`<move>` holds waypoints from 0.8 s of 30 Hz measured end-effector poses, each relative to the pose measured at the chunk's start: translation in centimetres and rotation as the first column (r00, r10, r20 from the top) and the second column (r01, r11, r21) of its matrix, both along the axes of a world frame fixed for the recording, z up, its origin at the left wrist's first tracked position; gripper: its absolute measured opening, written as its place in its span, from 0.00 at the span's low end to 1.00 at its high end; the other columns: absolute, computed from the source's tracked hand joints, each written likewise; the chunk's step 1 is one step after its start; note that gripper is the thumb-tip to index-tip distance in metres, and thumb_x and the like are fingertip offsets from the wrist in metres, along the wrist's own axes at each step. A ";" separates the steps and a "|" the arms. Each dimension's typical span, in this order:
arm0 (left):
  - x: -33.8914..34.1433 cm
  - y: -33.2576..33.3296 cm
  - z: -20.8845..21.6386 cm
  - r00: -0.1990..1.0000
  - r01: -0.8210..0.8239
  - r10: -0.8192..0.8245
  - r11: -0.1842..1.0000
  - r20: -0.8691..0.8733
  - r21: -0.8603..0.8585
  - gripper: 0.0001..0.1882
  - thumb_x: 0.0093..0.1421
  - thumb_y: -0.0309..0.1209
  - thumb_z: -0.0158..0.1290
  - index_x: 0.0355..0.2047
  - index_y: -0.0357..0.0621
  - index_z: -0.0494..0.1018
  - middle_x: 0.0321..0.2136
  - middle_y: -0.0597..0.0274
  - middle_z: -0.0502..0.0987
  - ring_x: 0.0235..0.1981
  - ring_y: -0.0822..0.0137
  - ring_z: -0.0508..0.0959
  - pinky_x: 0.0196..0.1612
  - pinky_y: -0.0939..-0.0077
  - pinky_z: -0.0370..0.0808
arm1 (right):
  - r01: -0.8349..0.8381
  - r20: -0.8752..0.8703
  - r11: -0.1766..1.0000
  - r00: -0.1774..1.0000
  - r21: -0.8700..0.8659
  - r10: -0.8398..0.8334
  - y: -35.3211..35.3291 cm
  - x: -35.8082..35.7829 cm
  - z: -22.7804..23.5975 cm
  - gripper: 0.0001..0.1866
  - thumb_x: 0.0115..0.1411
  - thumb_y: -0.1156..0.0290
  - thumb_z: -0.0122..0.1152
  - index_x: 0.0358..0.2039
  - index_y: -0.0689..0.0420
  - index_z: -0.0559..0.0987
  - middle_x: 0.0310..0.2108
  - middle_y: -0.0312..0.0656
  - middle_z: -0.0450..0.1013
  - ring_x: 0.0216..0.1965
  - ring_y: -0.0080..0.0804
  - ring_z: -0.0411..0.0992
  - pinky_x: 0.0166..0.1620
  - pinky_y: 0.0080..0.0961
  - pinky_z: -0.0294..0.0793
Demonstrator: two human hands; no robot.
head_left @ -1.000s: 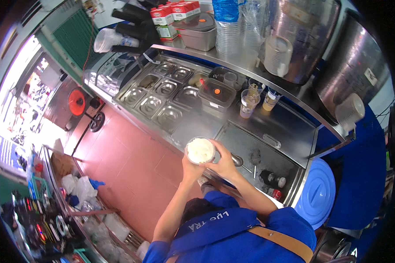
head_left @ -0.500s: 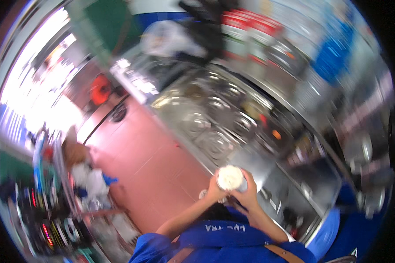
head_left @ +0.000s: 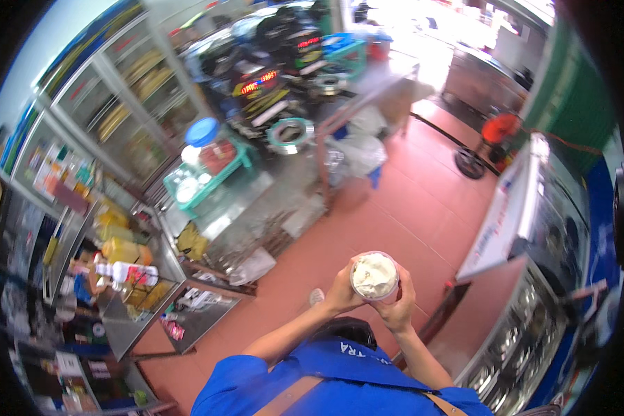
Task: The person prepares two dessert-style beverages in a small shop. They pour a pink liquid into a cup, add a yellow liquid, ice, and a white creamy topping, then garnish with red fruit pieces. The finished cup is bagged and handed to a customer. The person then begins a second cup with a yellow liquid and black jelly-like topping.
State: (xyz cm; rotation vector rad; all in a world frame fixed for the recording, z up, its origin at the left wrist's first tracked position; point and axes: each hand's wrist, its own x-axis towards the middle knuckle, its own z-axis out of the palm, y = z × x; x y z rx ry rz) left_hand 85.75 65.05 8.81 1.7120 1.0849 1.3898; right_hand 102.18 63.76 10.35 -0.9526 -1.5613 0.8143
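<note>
A round cup [head_left: 374, 275] with a pale, creamy, swirled top is held in front of my body, above the tiled floor. From its left side, my left hand [head_left: 344, 290] is wrapped round it. My right hand [head_left: 399, 305] grips the same cup from the right, fingers curled along its side. The lower part of the cup is hidden by my hands, and no lid shows over the cream.
At left, a steel table [head_left: 239, 201] bears a green basket [head_left: 215, 177] with a blue-lidded jar [head_left: 202, 132]. Black machines [head_left: 260, 90] with red displays stand behind. A shelf of bottles [head_left: 128, 272] is at lower left; a steel counter [head_left: 485, 326] with metal containers is at right.
My view has swung left, so the counter has shifted to the right edge and the machines and glass cabinet have come in. Both hands still hold the cup.
</note>
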 end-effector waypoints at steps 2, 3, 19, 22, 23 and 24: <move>-6.1 1.8 0.4 0.986 -0.163 0.162 0.985 -0.023 -0.050 0.41 0.47 0.35 0.72 0.58 0.39 0.65 0.51 0.50 0.76 0.53 0.55 0.79 0.55 0.64 0.75 | -0.124 -0.055 0.992 0.991 -0.018 0.123 4.3 -6.5 -0.2 0.45 0.42 0.63 0.84 0.59 0.62 0.70 0.54 0.49 0.72 0.56 0.42 0.71 0.59 0.38 0.70; -8.9 2.7 0.5 0.971 -0.240 0.239 0.968 -0.030 -0.073 0.41 0.46 0.35 0.73 0.58 0.39 0.65 0.52 0.50 0.76 0.53 0.55 0.79 0.55 0.64 0.76 | -0.182 -0.077 0.983 0.981 -0.026 0.180 6.5 -9.6 -0.2 0.44 0.42 0.61 0.84 0.58 0.61 0.71 0.53 0.50 0.73 0.55 0.44 0.72 0.58 0.39 0.71; -42.3 11.0 -12.0 0.308 -0.947 0.923 0.275 -0.231 -0.167 0.30 0.46 0.32 0.69 0.50 0.42 0.75 0.45 0.53 0.81 0.46 0.54 0.82 0.48 0.64 0.77 | -0.850 0.037 0.389 0.403 -0.354 0.914 26.7 -51.2 -8.7 0.46 0.42 0.65 0.80 0.62 0.59 0.69 0.59 0.50 0.71 0.61 0.42 0.70 0.62 0.36 0.69; -45.3 9.6 -12.4 0.277 -0.950 0.911 0.212 -0.307 -0.228 0.32 0.45 0.32 0.70 0.51 0.41 0.73 0.47 0.52 0.79 0.48 0.53 0.81 0.48 0.64 0.77 | -0.875 -0.048 0.260 0.305 -0.408 0.951 25.7 -55.4 -9.8 0.47 0.42 0.64 0.79 0.63 0.59 0.69 0.59 0.51 0.72 0.62 0.43 0.69 0.63 0.36 0.68; -46.3 9.4 -13.0 0.240 -0.960 0.934 0.188 -0.265 -0.206 0.32 0.46 0.32 0.69 0.51 0.40 0.73 0.47 0.51 0.79 0.48 0.53 0.81 0.48 0.64 0.77 | -0.873 -0.044 0.261 0.305 -0.412 0.951 25.5 -56.4 -10.0 0.47 0.41 0.64 0.79 0.63 0.59 0.68 0.59 0.50 0.72 0.62 0.44 0.69 0.63 0.36 0.67; -47.3 9.2 -13.8 0.207 -0.968 0.953 0.167 -0.222 -0.185 0.31 0.46 0.32 0.69 0.51 0.40 0.73 0.47 0.51 0.79 0.48 0.53 0.81 0.48 0.64 0.77 | -0.870 -0.041 0.266 0.310 -0.415 0.950 25.3 -57.3 -10.1 0.47 0.41 0.65 0.79 0.63 0.58 0.68 0.59 0.50 0.71 0.62 0.44 0.69 0.63 0.36 0.67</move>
